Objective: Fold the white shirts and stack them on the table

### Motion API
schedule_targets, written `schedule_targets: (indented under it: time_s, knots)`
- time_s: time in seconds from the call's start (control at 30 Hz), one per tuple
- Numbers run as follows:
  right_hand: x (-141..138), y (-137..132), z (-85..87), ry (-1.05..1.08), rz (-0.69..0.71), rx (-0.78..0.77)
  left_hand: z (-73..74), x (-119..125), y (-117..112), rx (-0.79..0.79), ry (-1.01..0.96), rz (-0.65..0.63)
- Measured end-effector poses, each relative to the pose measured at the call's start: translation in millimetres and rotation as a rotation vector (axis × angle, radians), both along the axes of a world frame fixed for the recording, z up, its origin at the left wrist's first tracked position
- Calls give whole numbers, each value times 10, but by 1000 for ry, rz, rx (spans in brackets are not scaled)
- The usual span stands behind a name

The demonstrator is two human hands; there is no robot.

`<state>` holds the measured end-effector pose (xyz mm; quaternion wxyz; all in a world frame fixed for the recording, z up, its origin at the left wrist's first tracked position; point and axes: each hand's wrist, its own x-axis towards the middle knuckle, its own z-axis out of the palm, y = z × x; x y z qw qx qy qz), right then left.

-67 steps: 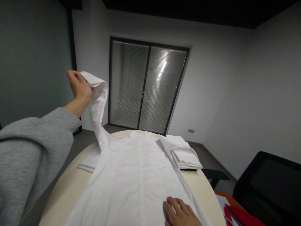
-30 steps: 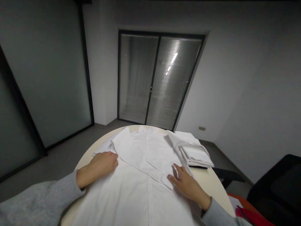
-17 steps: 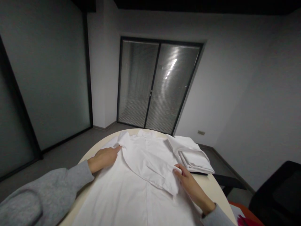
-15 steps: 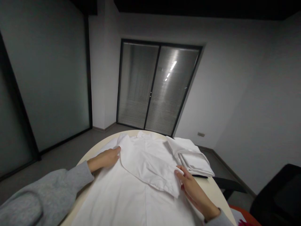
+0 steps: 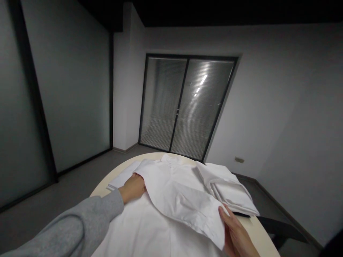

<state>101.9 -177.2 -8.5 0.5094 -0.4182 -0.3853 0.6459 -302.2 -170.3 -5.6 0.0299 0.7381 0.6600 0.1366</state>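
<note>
White shirt (image 5: 142,228): on surface (image 5: 258,232), sleeve (image 5: 184,203) lying across front
Left hand (image 5: 134,187): at sleeve's upper edge, fingertips hidden; cannot tell grip
Right hand (image 5: 235,228): clamped on sleeve's end

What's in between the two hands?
A white sleeve. In the head view, it runs across the front of the shirt from the left hand to the right hand.
</note>
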Motion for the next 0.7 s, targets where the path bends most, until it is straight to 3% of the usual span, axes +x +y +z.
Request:
schedule_targets:
  time_s: [0.13, 0.27, 0.4, 0.57, 0.63, 0.7]
  knots:
    - [123, 75, -274, -321, -58, 147, -57, -1, 13, 27, 56, 98]
    - [283, 143, -444, -1017, -119, 478, -53, 9, 51, 46, 12, 157]
    - [323, 107, -466, -1567, -17, 535, -111, 11, 81, 53, 28, 163]
    - [293, 40, -422, -1761, 56, 486, -127, 38, 18, 19, 30, 119]
    - [309, 34, -426, -1769, 51, 502, -33, 57, -97, 1, 40, 61]
    - [324, 35, -435, -1772, 32, 551, 136, 73, -242, -63, 38, -83]
